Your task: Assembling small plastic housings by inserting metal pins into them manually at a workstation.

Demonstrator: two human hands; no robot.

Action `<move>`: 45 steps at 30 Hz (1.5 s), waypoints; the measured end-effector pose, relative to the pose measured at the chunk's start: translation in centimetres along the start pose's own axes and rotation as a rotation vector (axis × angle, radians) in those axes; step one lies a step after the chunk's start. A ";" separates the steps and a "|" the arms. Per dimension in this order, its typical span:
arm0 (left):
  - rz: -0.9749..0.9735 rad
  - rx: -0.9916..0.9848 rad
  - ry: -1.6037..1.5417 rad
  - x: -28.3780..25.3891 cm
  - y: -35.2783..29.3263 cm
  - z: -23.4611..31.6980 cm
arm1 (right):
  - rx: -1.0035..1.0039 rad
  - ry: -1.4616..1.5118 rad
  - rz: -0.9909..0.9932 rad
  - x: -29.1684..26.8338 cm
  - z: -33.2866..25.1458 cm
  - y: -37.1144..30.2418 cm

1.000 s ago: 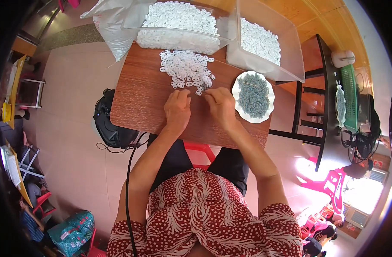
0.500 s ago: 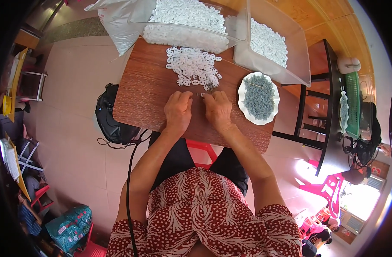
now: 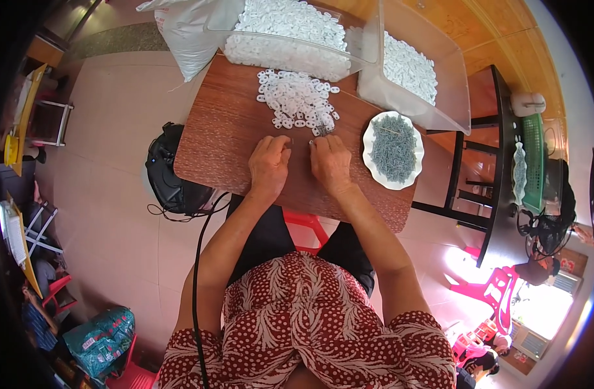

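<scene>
My left hand (image 3: 269,167) rests at the table's middle, its thumb and forefinger closed on what looks like a thin grey nail (image 3: 292,140). Just across a narrow gap, my right hand (image 3: 331,163) is pinched around a small white plastic piece (image 3: 311,142), mostly covered by the fingers. Beyond both hands lies a loose pile of white oval plastic pieces (image 3: 297,98) with holes in them. A few thin dark nails (image 3: 321,130) lie at its near edge, by my right fingertips. To the right, a white scalloped plate (image 3: 371,173) holds a heap of small grey nails (image 3: 393,149).
Two clear plastic bins (image 3: 368,78) full of white pieces stand along the table's far edge, beside a white sack (image 3: 183,42). A black bag (image 3: 167,172) sits on the floor at left. A black cable (image 3: 196,279) hangs past my left arm. Dark shelving (image 3: 488,162) stands at right.
The gap between my fingertips is slightly wider. The nail is now closer against my left fingers, and less of the white piece shows at my right thumb. The view has shifted a little.
</scene>
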State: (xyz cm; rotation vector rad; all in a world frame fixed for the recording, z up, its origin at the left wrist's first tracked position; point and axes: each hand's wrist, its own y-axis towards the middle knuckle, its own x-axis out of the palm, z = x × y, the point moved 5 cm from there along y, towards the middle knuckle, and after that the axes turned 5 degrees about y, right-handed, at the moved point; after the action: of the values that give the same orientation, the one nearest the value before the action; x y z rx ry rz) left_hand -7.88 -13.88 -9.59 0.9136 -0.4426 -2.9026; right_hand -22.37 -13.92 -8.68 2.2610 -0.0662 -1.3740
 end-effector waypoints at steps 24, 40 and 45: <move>-0.005 -0.762 -0.908 -3.0 -2.8 -3.8 | 0.305 0.278 0.070 2.1 -2.9 1.0; -0.043 -0.827 -1.067 -6.0 -5.0 -3.6 | 0.192 0.265 -0.020 2.9 -4.8 1.1; -0.072 -0.779 -1.192 -6.9 -5.3 -2.2 | 0.554 0.646 -0.184 1.3 -5.9 -0.3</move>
State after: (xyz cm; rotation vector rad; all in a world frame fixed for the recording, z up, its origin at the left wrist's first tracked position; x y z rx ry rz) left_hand -0.82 -8.35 -8.99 -0.9244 0.6817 -2.8781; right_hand -16.79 -11.81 -7.67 3.1429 -0.0211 -0.6842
